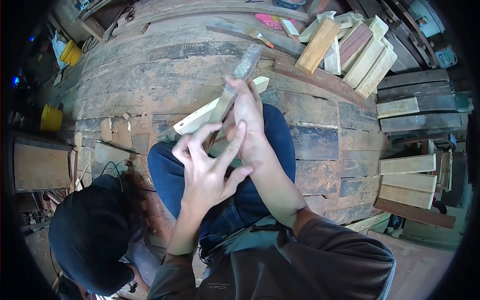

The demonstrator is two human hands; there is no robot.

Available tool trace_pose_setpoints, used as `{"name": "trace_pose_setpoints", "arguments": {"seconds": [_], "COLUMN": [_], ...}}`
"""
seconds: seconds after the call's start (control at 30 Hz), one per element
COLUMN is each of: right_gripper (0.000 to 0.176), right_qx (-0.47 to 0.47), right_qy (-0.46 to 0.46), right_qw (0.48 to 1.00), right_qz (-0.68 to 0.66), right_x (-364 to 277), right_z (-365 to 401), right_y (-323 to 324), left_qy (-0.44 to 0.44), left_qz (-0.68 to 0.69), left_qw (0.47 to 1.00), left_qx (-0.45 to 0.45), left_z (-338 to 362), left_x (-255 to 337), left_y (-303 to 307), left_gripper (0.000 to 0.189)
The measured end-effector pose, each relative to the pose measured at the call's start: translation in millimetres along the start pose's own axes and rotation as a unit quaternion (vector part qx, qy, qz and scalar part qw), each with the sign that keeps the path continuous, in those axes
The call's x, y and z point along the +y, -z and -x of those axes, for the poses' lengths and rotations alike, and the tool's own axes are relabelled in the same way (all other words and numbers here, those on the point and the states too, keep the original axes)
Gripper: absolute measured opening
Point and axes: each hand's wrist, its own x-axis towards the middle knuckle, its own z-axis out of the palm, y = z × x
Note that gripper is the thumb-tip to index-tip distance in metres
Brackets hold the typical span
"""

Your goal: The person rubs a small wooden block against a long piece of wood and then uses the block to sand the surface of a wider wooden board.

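My right hand [248, 105] is closed around a long flat chisel-like tool [247, 62], whose thick translucent end points up and away from me. Its narrower flat part [221, 106] slants down toward my lap. My left hand [205, 167] is held back up with its fingers bent and spread apart. The left fingertips are right beside the tool's lower part, and the index finger overlaps my right wrist. Behind the tool, a pale wooden strip [192, 121] with a small hole near its left end lies in front of my crossed legs. The tool's lower tip is hidden behind my left fingers.
A person in a dark head covering [90, 235] is close at my lower left. Wooden boards [318, 46] are piled at the upper right, near a paintbrush [261, 38]. More boards [407, 180] lie at the right. Yellow buckets [51, 117] stand at the left. Sawdust covers the plank floor [320, 145].
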Motion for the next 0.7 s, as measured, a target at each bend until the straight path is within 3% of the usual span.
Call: {"name": "trace_pose_setpoints", "arguments": {"seconds": [0.1,0.43,0.63,0.7], "right_gripper": [0.04,0.039,0.045,0.059], "right_qx": [0.03,0.002,0.015,-0.035], "right_qy": [0.003,0.009,-0.026,-0.004], "right_qw": [1.0,1.0,0.997,0.999], "right_qz": [0.007,0.027,0.064,0.04], "right_x": [-1.1,5.3,7.0,18.6], "right_z": [-3.1,-6.6,-10.2,-13.4], "right_y": [2.0,3.8,4.8,15.3], "left_qy": [0.01,0.022,0.027,0.025], "left_qz": [-0.016,-0.008,0.009,-0.007], "left_qw": [1.0,1.0,1.0,1.0], "left_qx": [-0.024,-0.008,0.01,0.004], "left_z": [10.9,-0.7,-2.3,-8.3], "left_x": [0.4,4.3,-3.9,-6.4], "left_y": [-6.1,-9.8,-26.1,-27.0], "left_gripper": [0.064,0.059,0.057,0.056]}}
